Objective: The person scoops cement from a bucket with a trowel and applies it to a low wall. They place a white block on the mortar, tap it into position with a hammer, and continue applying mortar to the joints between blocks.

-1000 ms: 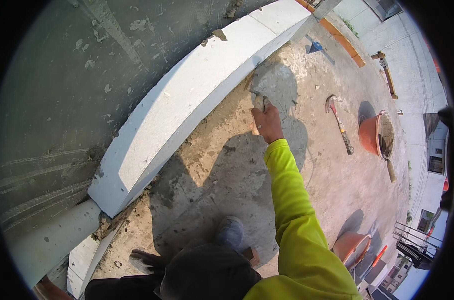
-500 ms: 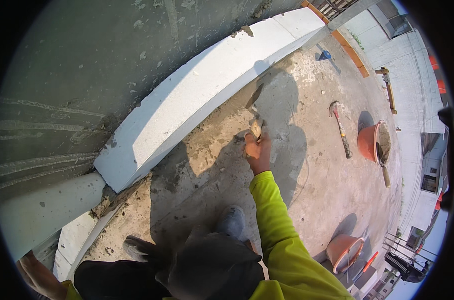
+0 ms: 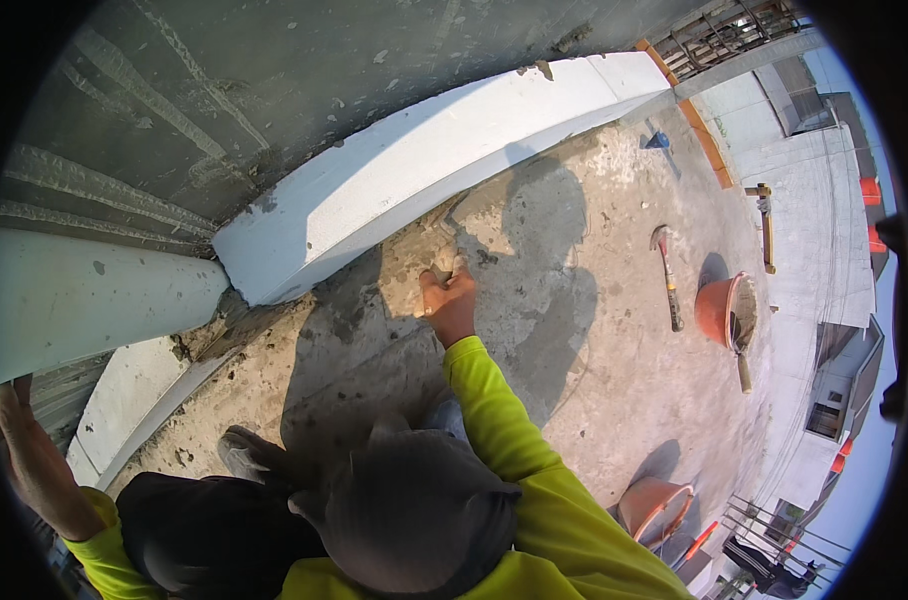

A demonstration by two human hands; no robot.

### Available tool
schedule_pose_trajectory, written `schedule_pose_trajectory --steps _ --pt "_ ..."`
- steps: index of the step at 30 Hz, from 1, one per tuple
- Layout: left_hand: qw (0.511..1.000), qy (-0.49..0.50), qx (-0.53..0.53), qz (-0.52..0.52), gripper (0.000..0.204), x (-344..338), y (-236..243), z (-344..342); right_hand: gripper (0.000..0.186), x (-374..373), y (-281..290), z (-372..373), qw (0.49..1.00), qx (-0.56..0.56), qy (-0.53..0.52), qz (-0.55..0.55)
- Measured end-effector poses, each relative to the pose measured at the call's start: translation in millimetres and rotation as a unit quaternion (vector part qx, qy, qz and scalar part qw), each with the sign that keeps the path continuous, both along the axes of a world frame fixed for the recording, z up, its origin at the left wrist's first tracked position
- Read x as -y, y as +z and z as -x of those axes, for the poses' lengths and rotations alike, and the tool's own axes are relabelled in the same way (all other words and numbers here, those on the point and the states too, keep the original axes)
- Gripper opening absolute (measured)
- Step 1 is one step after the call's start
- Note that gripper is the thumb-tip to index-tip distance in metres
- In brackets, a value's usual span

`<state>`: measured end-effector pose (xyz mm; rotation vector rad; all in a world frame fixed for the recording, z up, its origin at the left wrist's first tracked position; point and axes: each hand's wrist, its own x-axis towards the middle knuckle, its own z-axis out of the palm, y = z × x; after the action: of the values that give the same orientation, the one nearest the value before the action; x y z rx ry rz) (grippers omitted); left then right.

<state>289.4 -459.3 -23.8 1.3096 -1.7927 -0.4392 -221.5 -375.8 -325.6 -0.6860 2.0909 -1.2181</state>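
My right hand (image 3: 448,300) is closed around the handle of a trowel (image 3: 453,218), low over the rough concrete floor beside the white blocks. Most of the handle is hidden by my fingers, and the blade is hard to make out against the floor. A row of white blocks (image 3: 404,160) runs along the foot of the dark grey wall (image 3: 304,90). At the far left, my left hand (image 3: 16,405) reaches up against the underside of a thick pale pipe (image 3: 104,290). Its fingers are mostly hidden behind the pipe.
To the right lie a hammer (image 3: 669,275) and an orange bucket (image 3: 716,310) holding grey mortar, with a tool handle sticking out. Another orange bucket (image 3: 649,503) stands nearer. A small blue object (image 3: 657,141) and a wooden edging strip (image 3: 707,145) are farther off. More white block (image 3: 124,400) continues below the pipe.
My right hand has moved left and slightly down in the picture with the trowel, and the blade shows less clearly. The view has shifted, bringing more of my left arm into sight.
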Motion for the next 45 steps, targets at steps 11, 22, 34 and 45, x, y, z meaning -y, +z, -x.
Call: schedule_pose_trajectory --steps 11,22,34,45 --pt "0.976 0.054 0.212 -0.002 0.052 -19 19 84 0.044 -65 29 -80 0.957 0.284 0.042 0.034" --pt "0.986 -0.003 0.168 -0.006 0.063 -32 32 89 0.037 -25 1 -107 0.938 0.310 0.044 0.151" --pt "0.998 0.007 0.049 -0.039 0.065 -46 38 71 0.037 -87 22 -57 0.966 0.245 0.078 0.009" --pt "0.989 0.015 0.148 -0.019 0.065 -61 41 55 0.044 -66 51 41 0.774 -0.180 0.589 -0.146"
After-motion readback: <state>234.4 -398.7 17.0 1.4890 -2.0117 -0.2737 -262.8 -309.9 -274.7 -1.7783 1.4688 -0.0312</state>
